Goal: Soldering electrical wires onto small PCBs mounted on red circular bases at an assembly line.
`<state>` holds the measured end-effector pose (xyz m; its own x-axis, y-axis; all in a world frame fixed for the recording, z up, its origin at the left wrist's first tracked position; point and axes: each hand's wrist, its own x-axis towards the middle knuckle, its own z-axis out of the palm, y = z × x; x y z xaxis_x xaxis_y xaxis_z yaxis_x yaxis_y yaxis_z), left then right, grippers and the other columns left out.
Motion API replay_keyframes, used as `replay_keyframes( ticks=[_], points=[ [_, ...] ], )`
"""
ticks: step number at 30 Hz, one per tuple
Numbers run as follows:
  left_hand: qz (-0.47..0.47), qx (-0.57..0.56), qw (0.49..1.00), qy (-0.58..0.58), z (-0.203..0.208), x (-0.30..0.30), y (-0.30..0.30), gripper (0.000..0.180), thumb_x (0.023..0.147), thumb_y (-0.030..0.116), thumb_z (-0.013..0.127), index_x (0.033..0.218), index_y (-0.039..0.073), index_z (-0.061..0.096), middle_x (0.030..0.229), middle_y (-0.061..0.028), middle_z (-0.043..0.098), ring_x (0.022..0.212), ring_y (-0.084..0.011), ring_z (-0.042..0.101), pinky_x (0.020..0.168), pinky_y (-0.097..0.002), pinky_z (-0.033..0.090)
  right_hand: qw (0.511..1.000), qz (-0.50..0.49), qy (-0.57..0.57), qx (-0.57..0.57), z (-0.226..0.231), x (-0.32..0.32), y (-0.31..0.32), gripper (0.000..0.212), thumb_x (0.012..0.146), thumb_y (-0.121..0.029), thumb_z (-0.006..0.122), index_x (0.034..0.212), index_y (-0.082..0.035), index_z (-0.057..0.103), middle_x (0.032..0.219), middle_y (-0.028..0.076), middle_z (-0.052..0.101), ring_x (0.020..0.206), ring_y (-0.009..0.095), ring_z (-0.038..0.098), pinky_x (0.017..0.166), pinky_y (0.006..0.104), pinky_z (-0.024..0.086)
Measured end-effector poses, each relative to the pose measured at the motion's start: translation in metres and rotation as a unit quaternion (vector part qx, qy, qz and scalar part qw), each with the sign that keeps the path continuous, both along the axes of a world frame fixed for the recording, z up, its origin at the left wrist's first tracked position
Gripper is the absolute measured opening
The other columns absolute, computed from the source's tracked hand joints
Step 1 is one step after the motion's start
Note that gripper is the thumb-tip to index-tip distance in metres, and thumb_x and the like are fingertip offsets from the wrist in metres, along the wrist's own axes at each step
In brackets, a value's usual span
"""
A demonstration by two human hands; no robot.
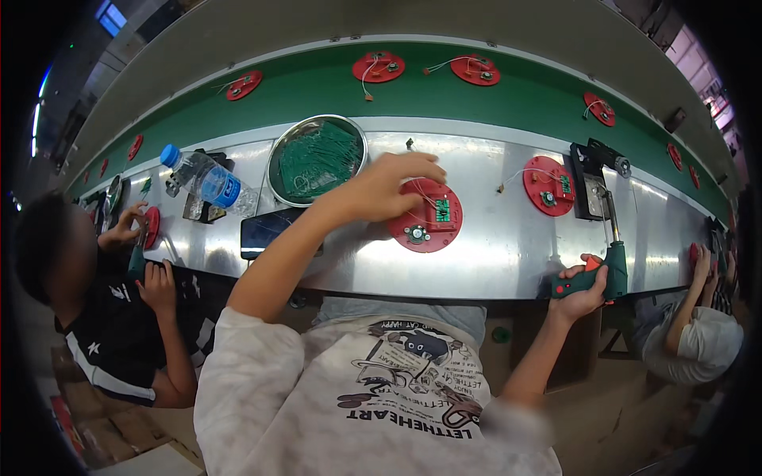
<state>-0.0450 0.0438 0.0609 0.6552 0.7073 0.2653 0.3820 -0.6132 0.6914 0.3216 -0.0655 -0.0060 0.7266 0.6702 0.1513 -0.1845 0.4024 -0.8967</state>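
A red disc (413, 238) lies on the metal bench in front of me, with a small green circuit board, a round metal part and white wires on it. Over its upper left edge reaches my left hand (385, 186), thumb and forefinger apart near the wires; nothing is plainly held. My right hand (583, 295) is closed round the green handle of a soldering gun (616, 270) with red parts, at the bench's front edge. Its thin metal tip points up beside a black stand (587, 186). A second red disc (548, 198) with trailing wires lies left of that stand.
A steel bowl (274, 170) of thin green pieces stands left of my hand, beside a dark phone (274, 230) and a blue-capped bottle (210, 181). Behind runs a green belt (309, 83) carrying several red discs. One person works at the left, another at the far right.
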Motion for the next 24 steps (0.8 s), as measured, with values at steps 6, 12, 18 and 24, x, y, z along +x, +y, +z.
replay_keyframes(
  ticks=[6,12,18,24],
  points=[
    [0.198,0.200,0.942,0.183,0.015,-0.082,0.018,0.016,0.075,0.000,0.069,0.090,0.003,0.073,0.098,-0.0116,0.068,0.098,-0.0314,0.061,0.089,-0.0414,0.050,0.999,0.029,-0.008,-0.022,0.007,-0.003,0.003,0.037,0.103,-0.033,0.044,0.099,0.001,0.058,0.080,0.010,0.058,0.052,0.015,0.049,0.049,0.0299,0.044],
    [0.145,0.169,0.953,0.206,0.001,-0.098,0.028,0.011,0.079,0.000,0.068,0.090,0.002,0.070,0.101,-0.0101,0.066,0.101,-0.0306,0.059,0.091,-0.0401,0.048,0.998,0.049,-0.021,-0.037,0.000,0.003,0.004,0.039,0.104,-0.034,0.040,0.100,0.001,0.058,0.077,0.009,0.056,0.054,0.014,0.048,0.051,0.0291,0.042],
    [0.198,0.154,0.964,0.089,0.003,-0.098,0.027,0.007,0.083,0.002,0.068,0.089,0.003,0.069,0.099,-0.0106,0.067,0.099,-0.0299,0.061,0.089,-0.0389,0.049,0.999,0.043,-0.022,-0.018,-0.001,0.006,0.005,0.037,0.104,-0.031,0.041,0.103,0.003,0.055,0.091,0.015,0.058,0.049,0.014,0.051,0.045,0.0287,0.045],
    [0.157,0.226,0.949,0.152,-0.009,-0.106,0.030,0.010,0.080,0.001,0.069,0.090,0.003,0.068,0.103,-0.0097,0.065,0.102,-0.0301,0.060,0.091,-0.0400,0.048,0.994,0.087,-0.049,-0.033,0.002,0.002,0.003,0.039,0.106,-0.034,0.038,0.104,0.000,0.056,0.095,0.011,0.057,0.055,0.012,0.049,0.050,0.0270,0.043]
  ],
)
